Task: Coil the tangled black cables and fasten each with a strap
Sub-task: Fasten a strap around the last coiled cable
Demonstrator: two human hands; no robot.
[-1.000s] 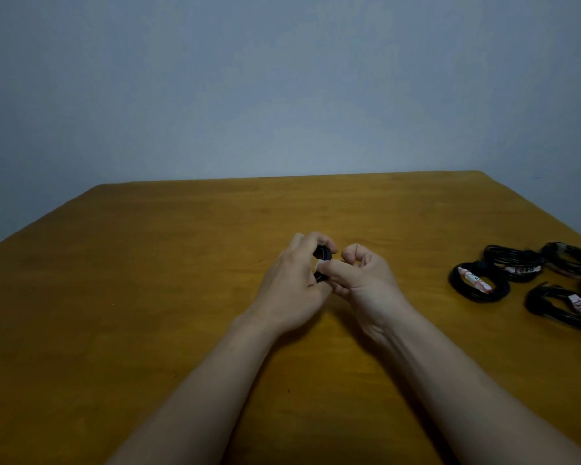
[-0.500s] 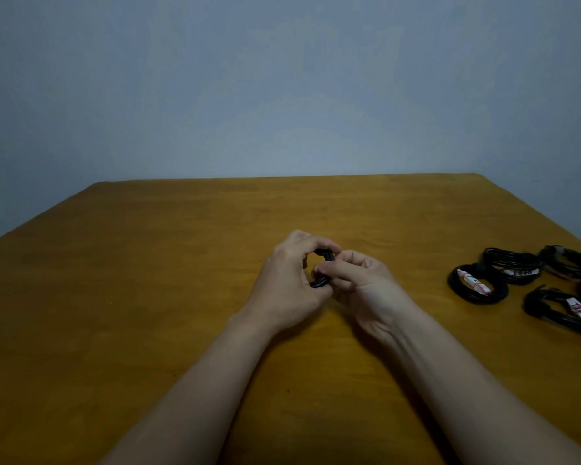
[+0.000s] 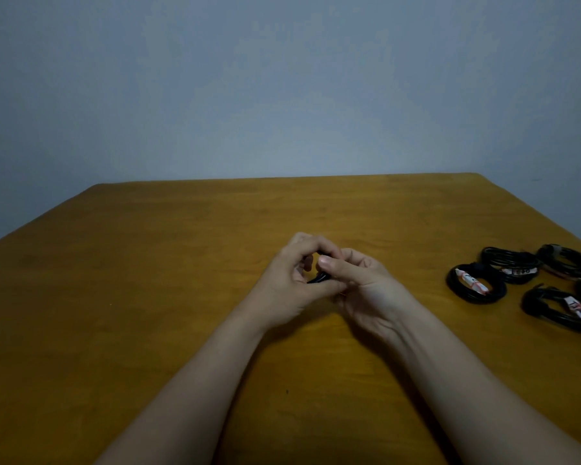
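Progress on the wooden table (image 3: 131,297): the left hand (image 3: 287,283) curls round a small black cable coil (image 3: 317,279), mostly hidden now that the right hand (image 3: 366,283) has slid its thumb across to pinch it, probably closing the strap, with finished coils (image 3: 475,285) lying well apart at right.

Your table (image 3: 148,297) is smooth honey-brown wood with a soft satin sheen; the wall (image 3: 282,78) behind is matt; the coiled cables (image 3: 463,293) at your right wear black, faintly glossy plastic-looking sheaths; their labels (image 3: 472,281) look like matt white paper; the cable (image 3: 317,279) you hold glints likewise.
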